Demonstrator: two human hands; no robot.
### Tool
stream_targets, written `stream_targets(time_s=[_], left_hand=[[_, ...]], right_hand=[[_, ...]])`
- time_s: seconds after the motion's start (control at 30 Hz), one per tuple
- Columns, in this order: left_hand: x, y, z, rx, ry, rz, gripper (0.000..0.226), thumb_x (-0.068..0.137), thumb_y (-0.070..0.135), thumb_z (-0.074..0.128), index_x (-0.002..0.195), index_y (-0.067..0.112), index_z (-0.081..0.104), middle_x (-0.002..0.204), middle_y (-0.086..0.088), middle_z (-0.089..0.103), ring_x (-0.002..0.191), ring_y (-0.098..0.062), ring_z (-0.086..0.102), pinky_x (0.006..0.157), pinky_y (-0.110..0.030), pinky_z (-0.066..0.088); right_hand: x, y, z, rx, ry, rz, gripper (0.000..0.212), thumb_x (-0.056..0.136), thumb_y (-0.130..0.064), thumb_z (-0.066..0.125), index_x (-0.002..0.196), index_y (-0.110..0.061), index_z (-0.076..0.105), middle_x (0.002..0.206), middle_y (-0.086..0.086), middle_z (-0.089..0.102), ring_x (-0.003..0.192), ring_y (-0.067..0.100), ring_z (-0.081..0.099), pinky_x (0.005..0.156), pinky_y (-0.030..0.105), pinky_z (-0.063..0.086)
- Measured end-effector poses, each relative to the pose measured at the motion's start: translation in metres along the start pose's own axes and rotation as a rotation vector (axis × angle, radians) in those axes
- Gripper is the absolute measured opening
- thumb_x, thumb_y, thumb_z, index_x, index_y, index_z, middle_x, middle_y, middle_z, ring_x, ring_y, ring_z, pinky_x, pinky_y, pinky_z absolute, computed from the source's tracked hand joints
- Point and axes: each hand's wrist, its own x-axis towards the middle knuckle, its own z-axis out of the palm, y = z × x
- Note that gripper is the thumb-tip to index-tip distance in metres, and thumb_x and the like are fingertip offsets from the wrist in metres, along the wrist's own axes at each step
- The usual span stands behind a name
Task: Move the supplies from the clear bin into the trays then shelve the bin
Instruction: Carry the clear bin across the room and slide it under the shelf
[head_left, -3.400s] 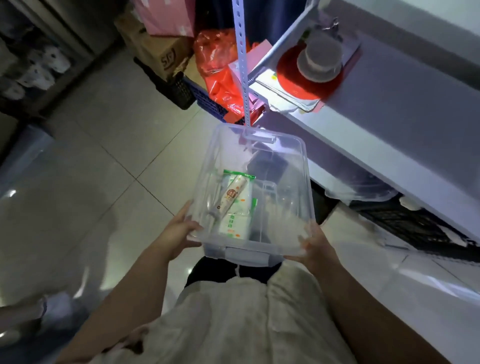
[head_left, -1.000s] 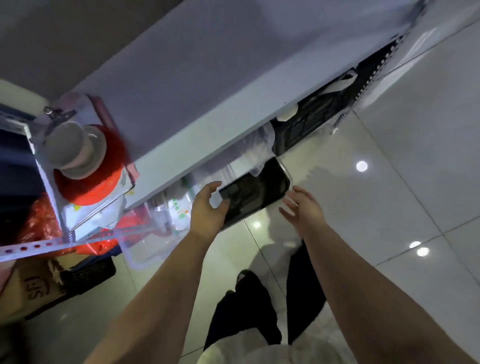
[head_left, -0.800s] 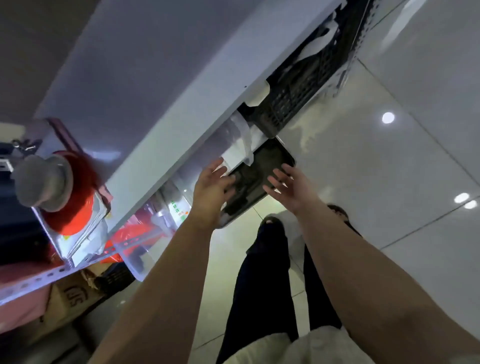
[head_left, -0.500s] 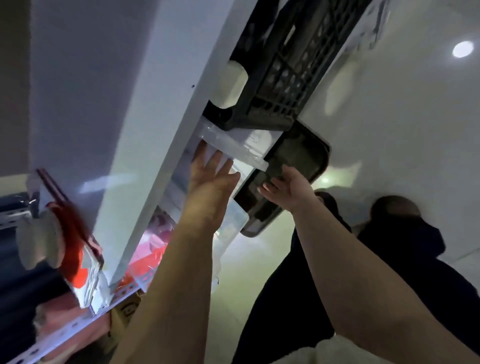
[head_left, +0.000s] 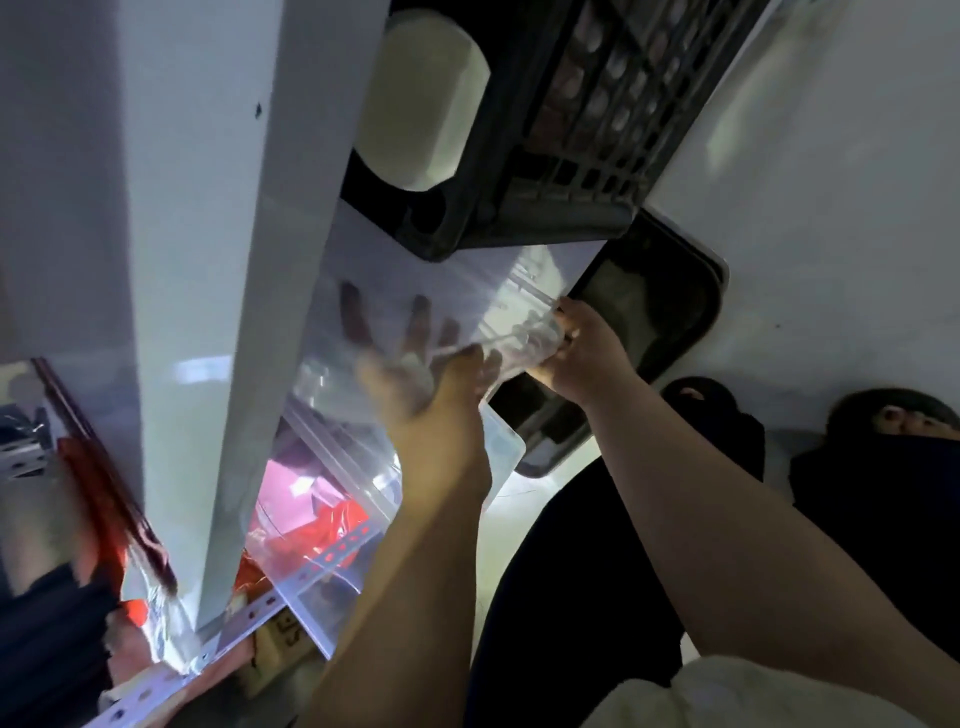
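The clear bin (head_left: 467, 291) sits under the white shelf board (head_left: 208, 260), on the lower level. My left hand (head_left: 431, 405) holds its near wall; the spread fingers show through the plastic and the thumb lies on the near side. On the bin's right rim corner, my right hand (head_left: 587, 353) is closed. A dark tray (head_left: 675, 312) lies just right of the bin, partly behind my right hand. I see no supplies in the blurred plastic.
A black slotted crate (head_left: 571, 156) with a white round object (head_left: 421, 104) beside it sits just beyond the bin. More clear plastic (head_left: 332, 467), a red bag (head_left: 332, 525) and a perforated metal rail (head_left: 249, 618) are at lower left. My dark-trousered legs (head_left: 571, 597) are below.
My head has dropped closer under the shelf. My left hand went from flat against the clear bin to holding its wall, and my right hand moved from the tray's edge onto the bin's rim.
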Motion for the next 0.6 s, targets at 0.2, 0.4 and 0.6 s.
stream_targets(time_s=[0.2, 0.4, 0.6], left_hand=[[-0.020, -0.018, -0.041, -0.142, -0.081, -0.028, 0.090, 0.076, -0.013, 0.047, 0.142, 0.046, 0.030, 0.141, -0.008, 0.050, 0.127, -0.029, 0.051, 0.095, -0.058, 0.046], [-0.040, -0.021, -0.044, -0.154, -0.066, -0.161, 0.089, 0.076, -0.009, 0.050, 0.144, 0.044, 0.029, 0.144, 0.002, 0.048, 0.129, -0.022, 0.049, 0.102, -0.055, 0.040], [-0.051, -0.031, -0.051, -0.171, -0.020, -0.203, 0.081, 0.078, -0.008, 0.048, 0.139, 0.044, 0.038, 0.144, 0.003, 0.048, 0.130, -0.021, 0.048, 0.109, -0.056, 0.032]], right_hand=[[0.000, 0.018, -0.029, -0.029, -0.071, 0.030, 0.020, 0.089, -0.015, 0.058, 0.104, -0.001, 0.060, 0.087, 0.017, 0.073, 0.088, 0.032, 0.071, 0.085, 0.047, 0.056], [-0.027, 0.018, -0.056, -0.085, -0.029, 0.016, 0.022, 0.086, -0.016, 0.060, 0.083, 0.004, 0.070, 0.083, 0.018, 0.073, 0.077, 0.028, 0.073, 0.064, 0.035, 0.059], [-0.029, 0.026, -0.057, -0.088, 0.044, 0.021, 0.028, 0.092, -0.027, 0.056, 0.101, -0.001, 0.062, 0.087, 0.018, 0.072, 0.081, 0.032, 0.072, 0.066, 0.044, 0.058]])
